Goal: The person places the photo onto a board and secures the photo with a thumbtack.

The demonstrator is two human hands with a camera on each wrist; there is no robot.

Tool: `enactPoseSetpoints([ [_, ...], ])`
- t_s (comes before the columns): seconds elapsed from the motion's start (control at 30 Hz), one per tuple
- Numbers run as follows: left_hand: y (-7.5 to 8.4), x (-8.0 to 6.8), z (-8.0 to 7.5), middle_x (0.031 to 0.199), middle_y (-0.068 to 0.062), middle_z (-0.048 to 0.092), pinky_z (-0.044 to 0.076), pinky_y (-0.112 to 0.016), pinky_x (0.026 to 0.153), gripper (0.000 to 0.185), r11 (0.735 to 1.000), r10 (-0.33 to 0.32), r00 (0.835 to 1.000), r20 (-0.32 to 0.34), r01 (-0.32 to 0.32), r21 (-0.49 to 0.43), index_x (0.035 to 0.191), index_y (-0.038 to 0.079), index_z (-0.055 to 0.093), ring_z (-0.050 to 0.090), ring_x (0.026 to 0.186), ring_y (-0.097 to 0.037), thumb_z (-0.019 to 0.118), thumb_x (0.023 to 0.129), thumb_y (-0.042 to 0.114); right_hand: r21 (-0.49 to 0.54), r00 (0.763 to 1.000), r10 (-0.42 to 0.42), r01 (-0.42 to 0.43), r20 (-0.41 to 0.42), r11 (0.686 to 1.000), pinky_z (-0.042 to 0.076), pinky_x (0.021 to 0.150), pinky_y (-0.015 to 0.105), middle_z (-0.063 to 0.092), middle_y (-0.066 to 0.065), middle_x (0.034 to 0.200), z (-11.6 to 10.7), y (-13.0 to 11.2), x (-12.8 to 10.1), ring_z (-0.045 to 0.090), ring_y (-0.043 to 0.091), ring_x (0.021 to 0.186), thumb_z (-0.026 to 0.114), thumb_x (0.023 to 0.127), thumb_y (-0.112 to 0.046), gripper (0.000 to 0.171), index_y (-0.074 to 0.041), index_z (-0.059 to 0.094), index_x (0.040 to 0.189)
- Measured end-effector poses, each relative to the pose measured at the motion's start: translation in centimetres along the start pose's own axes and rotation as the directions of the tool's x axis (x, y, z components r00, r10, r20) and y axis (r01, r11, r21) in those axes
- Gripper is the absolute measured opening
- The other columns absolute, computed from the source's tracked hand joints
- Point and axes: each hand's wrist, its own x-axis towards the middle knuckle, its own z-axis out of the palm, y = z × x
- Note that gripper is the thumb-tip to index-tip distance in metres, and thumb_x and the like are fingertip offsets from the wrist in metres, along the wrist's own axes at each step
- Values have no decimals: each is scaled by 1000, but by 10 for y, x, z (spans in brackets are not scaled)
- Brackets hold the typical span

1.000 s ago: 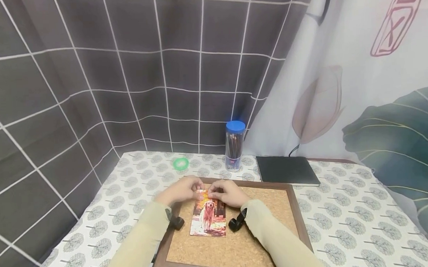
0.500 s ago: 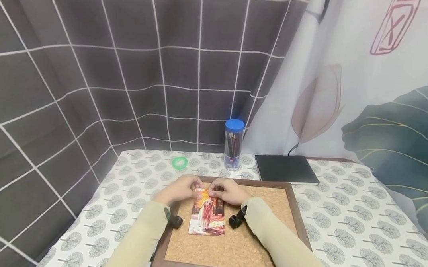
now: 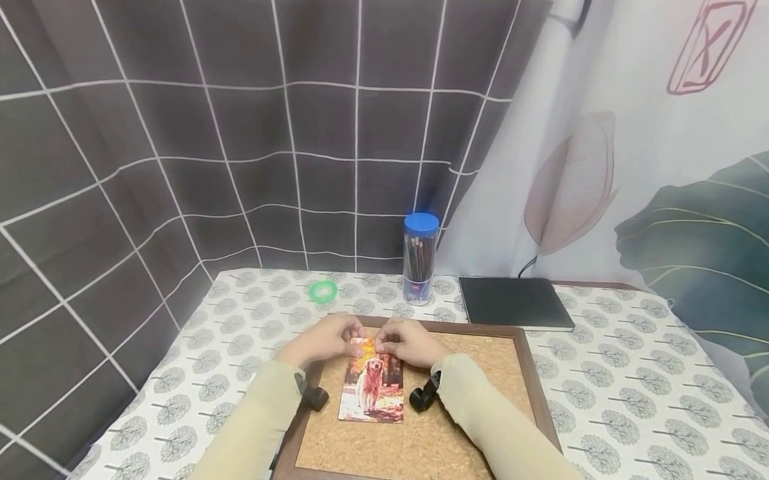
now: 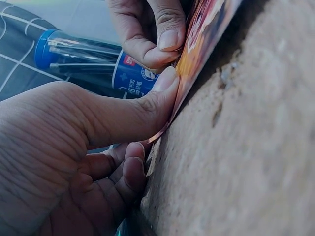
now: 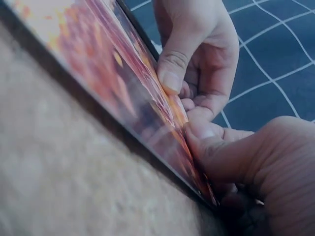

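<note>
A photo (image 3: 371,387) of a golden dog among autumn leaves lies over the cork board (image 3: 445,438), in its left half. My left hand (image 3: 324,341) pinches the top edge near the left corner; in the left wrist view its thumb (image 4: 133,115) presses the printed face. Close beside it, my right hand (image 3: 411,344) pinches the same edge toward the right. The right wrist view shows the right thumb (image 5: 211,152) on the photo's face, its fingers mostly hidden behind the edge. A dark gap runs under the photo's side there, so it appears slightly raised from the cork.
A brown wooden frame (image 3: 538,387) borders the board. Beyond it stand a green tape roll (image 3: 323,292), a clear blue-lidded tube of pencils (image 3: 420,260) and a flat black pad (image 3: 515,304) with a cable. A tree-patterned cloth (image 3: 229,376) covers the table.
</note>
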Motion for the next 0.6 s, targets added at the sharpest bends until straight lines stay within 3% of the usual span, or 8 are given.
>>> enactPoseSetpoints([
  [0.33, 3, -2, -3, 94, 3, 63, 50, -35, 83, 32, 999, -37, 999, 2, 37, -16, 101, 16, 65, 57, 86, -13, 81, 74, 24, 31, 992, 128, -128, -5, 991, 48, 88, 35, 67, -5, 86, 2, -7, 3, 58, 10, 86, 70, 86, -21, 6, -18, 71, 81],
  [0.6, 3, -1, -1, 93, 2, 61, 49, -34, 82, 33, 999, -39, 999, 7, 39, -14, 102, 17, 65, 55, 85, -13, 81, 74, 26, 34, 988, 153, -152, -13, 988, 49, 87, 36, 68, -4, 84, 1, -10, 3, 58, 10, 85, 71, 85, -20, 6, -17, 72, 81],
])
